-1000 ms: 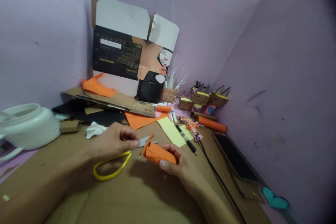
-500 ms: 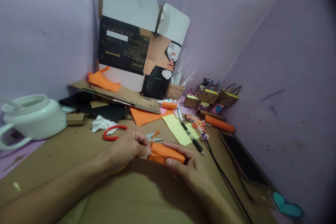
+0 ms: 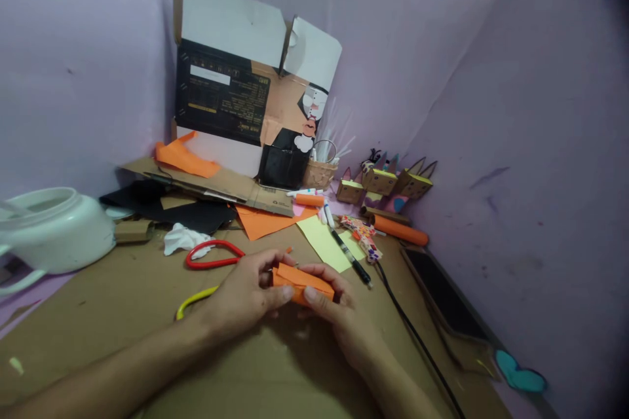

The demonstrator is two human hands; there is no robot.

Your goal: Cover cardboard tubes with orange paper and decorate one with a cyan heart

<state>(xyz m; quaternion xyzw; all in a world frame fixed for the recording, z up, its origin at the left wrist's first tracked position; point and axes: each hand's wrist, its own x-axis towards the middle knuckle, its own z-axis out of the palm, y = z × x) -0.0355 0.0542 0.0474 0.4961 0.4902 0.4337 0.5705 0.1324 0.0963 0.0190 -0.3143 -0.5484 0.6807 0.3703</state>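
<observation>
Between my two hands is a piece of folded orange paper, held just above the cardboard-covered table. My left hand grips its left end, with the thumb on the near side and fingers behind. My right hand is closed round the right end, its thumb pressing the front face. Scissors with one red handle loop and one yellow loop lie under and beyond my left hand. My hands hide their blades. A small orange scrap shows just past my left fingers.
Beyond my hands lie yellow paper, a black pen and a patterned glue gun with a black cable. A white pot stands left, near crumpled tissue. A dark tablet-like slab lies right. An opened box leans behind.
My left hand has shifted from pinching the paper's left end to holding its front with the thumb. The paper has been turned slightly, and the yellow scissor loop shows more. The view has shifted.
</observation>
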